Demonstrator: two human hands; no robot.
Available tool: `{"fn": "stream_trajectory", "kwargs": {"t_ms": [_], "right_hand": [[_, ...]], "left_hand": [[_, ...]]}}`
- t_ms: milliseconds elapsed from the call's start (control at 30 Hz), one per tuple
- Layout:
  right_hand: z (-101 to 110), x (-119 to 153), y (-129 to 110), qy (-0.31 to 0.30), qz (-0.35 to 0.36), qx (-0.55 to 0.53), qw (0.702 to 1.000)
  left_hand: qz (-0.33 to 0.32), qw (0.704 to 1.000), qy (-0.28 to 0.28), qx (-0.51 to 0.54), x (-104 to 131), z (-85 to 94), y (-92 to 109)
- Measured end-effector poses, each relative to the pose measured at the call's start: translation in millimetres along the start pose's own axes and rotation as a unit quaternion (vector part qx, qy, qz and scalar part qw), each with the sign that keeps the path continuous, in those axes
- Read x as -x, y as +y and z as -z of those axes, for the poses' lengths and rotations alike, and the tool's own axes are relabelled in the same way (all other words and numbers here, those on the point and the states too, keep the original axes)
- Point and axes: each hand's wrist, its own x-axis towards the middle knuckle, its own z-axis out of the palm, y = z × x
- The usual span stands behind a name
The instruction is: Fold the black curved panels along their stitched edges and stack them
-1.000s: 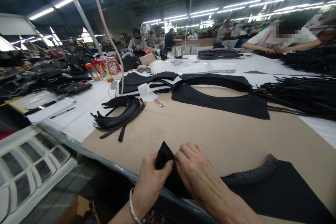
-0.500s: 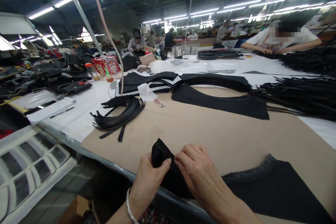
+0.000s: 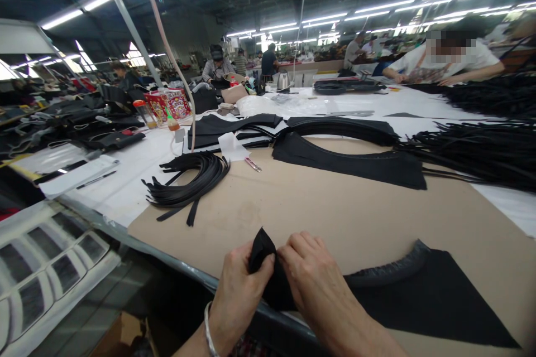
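Observation:
At the table's front edge, a black fabric piece [image 3: 435, 295] with a gathered, curved edge lies partly on the tan board and partly in my hands. My left hand [image 3: 243, 279] grips its raised, folded corner, thumb on top. Close beside it, my right hand [image 3: 312, 268] pinches the edge of the same fabric, fingers bent together. The part under my right palm is hidden. Farther back on the board sit a bundle of curved black strips [image 3: 192, 181], pink-handled thread snips [image 3: 253, 164] and a stack of curved black fabric pieces [image 3: 352, 162].
The tan board [image 3: 330, 206] covers a white table. A hanging cord [image 3: 184, 78] comes down at the left. Black strips [image 3: 481, 148] are heaped at the right. Across the table a co-worker [image 3: 444, 61] bends over more strips. An open cardboard box [image 3: 121, 334] stands below the edge.
The fabric corner in my left hand has folded in narrower, and the hand has shifted slightly right. The rest of the fabric has slid a little left. My right hand keeps its pinch.

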Motion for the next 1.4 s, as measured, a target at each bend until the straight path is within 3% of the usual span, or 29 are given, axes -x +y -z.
{"fn": "stream_trajectory", "kwargs": {"t_ms": [267, 500, 767, 1100, 1267, 1400], "right_hand": [[2, -1, 6, -0.041, -0.007, -0.089, 0.995], [5, -2, 8, 0.001, 0.036, -0.060, 0.998], [0, 2, 1, 0.032, 0.028, -0.033, 0.999], [5, 1, 12, -0.029, -0.019, -0.107, 0.994], [23, -8, 14, -0.086, -0.088, -0.208, 0.970], [25, -13, 17, -0.118, -0.162, -0.324, 0.925]], "left_hand": [[-0.023, 0.999, -0.023, -0.007, 1, 4.3, 1], [0.016, 0.999, -0.020, 0.048, -5, 2.1, -1], [0.049, 0.995, -0.015, 0.089, -5, -2.0, -4], [0.083, 0.991, 0.023, 0.103, -6, -2.6, -9], [0.069, 0.991, 0.015, 0.113, -8, 0.5, -9], [0.080, 0.987, 0.012, 0.135, -9, 2.3, -11]]}}
